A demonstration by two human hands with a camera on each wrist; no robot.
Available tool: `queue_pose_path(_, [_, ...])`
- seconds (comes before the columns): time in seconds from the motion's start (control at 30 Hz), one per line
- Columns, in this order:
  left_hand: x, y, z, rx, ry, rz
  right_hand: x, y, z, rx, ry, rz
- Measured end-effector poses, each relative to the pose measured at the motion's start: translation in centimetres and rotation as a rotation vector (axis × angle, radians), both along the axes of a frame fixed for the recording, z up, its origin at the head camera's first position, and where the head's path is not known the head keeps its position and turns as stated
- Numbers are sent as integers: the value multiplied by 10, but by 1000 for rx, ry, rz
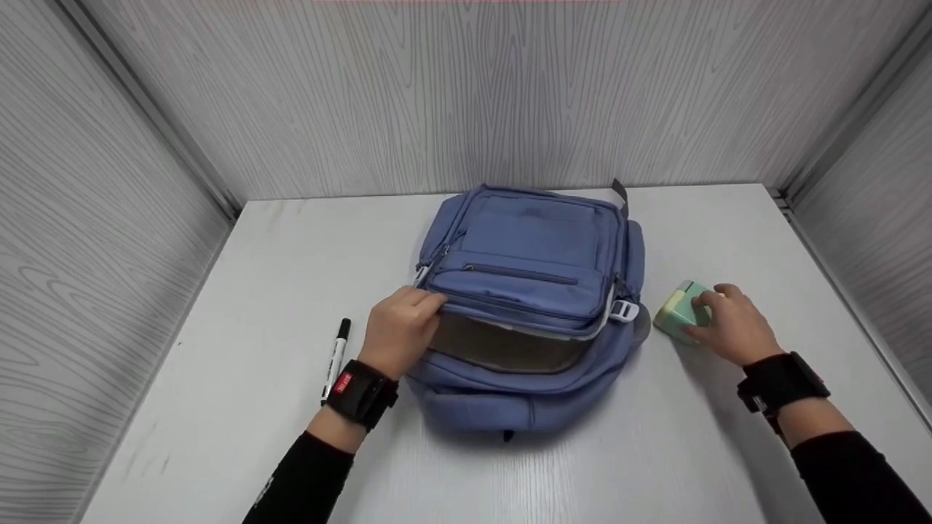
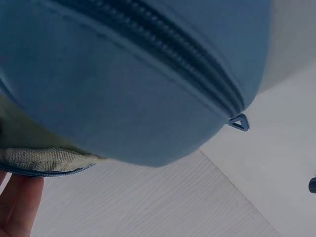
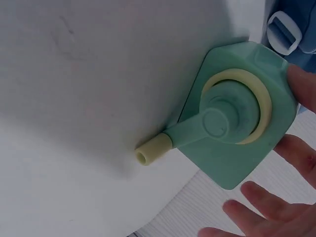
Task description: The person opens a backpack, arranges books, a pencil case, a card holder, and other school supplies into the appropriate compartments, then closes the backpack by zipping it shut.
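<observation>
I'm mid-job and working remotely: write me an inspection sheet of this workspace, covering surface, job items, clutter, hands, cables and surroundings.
Surface: white tabletop, a few faint dark marks toward its left side.
Job's things: blue backpack lying on the tabletop, main compartment open; green crank-handled object to its right.
Clutter: capped marker left of the backpack, held by neither hand.
Hands: left hand grips the edge of the backpack's opening; right hand pinches the green crank-handled object.
Cables: nothing seen.
Surroundings: grey wood-grain panels at the back and both sides.
</observation>
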State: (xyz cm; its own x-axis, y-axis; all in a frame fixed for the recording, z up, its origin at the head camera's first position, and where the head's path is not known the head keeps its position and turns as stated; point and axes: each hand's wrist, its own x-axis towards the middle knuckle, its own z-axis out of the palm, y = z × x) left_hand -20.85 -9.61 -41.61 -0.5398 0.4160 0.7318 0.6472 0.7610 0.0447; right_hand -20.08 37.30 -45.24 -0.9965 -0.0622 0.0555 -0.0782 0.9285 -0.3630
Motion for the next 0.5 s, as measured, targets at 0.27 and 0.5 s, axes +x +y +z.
queue_pose_path(0.27, [-16, 14, 35, 20, 1, 72, 22, -1, 0, -89, -58, -39])
queue_pose_path(0.5, [-24, 21, 51, 41, -60, 103, 41, -11, 7, -111, -60, -58])
